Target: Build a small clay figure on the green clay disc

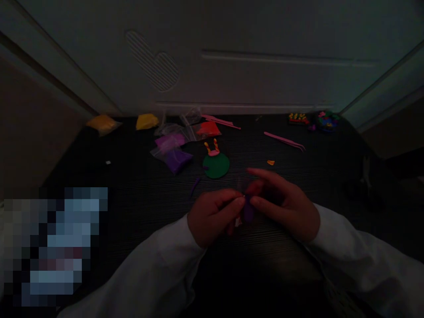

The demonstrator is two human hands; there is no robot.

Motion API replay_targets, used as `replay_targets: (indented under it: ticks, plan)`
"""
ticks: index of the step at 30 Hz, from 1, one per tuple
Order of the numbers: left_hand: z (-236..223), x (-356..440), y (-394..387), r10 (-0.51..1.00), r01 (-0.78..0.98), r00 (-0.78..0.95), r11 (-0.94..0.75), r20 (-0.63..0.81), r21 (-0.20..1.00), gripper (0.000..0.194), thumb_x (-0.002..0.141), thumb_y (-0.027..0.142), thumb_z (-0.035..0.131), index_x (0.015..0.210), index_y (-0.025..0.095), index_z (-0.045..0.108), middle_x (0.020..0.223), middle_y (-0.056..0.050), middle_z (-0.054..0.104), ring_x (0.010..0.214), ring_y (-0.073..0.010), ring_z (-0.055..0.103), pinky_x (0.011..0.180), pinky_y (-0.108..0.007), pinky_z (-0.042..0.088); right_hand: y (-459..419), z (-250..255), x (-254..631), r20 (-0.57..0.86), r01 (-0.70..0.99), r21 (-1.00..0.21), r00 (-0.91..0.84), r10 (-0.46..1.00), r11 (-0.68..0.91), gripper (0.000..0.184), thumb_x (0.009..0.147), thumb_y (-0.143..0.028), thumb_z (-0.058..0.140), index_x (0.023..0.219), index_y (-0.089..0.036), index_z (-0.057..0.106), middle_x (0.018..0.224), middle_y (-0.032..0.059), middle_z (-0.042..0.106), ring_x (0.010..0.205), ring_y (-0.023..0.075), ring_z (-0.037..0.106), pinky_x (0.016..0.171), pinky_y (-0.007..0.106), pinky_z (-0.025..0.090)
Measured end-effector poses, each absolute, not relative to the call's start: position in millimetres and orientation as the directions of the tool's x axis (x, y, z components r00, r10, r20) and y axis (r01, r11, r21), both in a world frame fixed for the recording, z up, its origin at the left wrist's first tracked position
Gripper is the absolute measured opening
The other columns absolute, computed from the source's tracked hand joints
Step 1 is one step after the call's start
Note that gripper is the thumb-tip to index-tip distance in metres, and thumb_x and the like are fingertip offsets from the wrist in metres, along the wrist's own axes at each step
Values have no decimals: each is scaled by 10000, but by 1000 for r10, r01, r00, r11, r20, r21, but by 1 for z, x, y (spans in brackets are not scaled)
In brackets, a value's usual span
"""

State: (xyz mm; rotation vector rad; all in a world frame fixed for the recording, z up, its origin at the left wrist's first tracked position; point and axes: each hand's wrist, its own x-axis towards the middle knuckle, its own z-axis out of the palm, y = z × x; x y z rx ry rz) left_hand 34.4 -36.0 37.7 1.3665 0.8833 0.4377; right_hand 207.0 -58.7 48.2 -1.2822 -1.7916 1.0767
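Note:
In the dim middle front, my left hand is closed, its thumb and forefinger pinched on the edge of what looks like a small clear bag with purple clay in it. My right hand holds the other edge of the bag between thumb and curled fingers, its forefinger stretched out. A pale bit shows below my left fingertips; its kind is unclear. Just beyond my hands lies a flat green clay disc with a pink piece and two twisted yellow-red sticks at its far edge.
Bags of purple clay, red clay, yellow clay and orange clay lie along the back. Pink tweezers, small clay models, scissors and orange bits are to the right. A purple stick lies left.

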Motion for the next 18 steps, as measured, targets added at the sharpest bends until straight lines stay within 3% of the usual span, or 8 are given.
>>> replay_targets:
  ticks: [4,10,18]
  plan:
    - [37,33,-37,721,242,640,141,-267,960,281,773,347,368,642,138,501,506,29,495,392,-29,428,383,-147,324,-59,46,204,-72,297,-955,-287,955,18,361,709,-272,524,1053,-199,440,748,2,537,650,89,516,578,218,420]
    - [40,33,-36,706,261,665,84,-242,962,204,767,305,388,763,142,510,563,27,509,412,-30,438,393,-149,330,-55,46,204,-188,120,-980,-275,943,-160,277,677,-251,563,934,-190,478,683,-18,533,603,75,510,539,198,406]
    - [45,33,-34,697,332,666,42,-265,942,222,766,315,370,771,143,510,552,26,512,403,-38,442,394,-155,345,-52,45,206,-224,20,-974,-280,933,-228,144,692,-235,549,812,-168,509,650,-24,528,551,54,494,515,183,400]
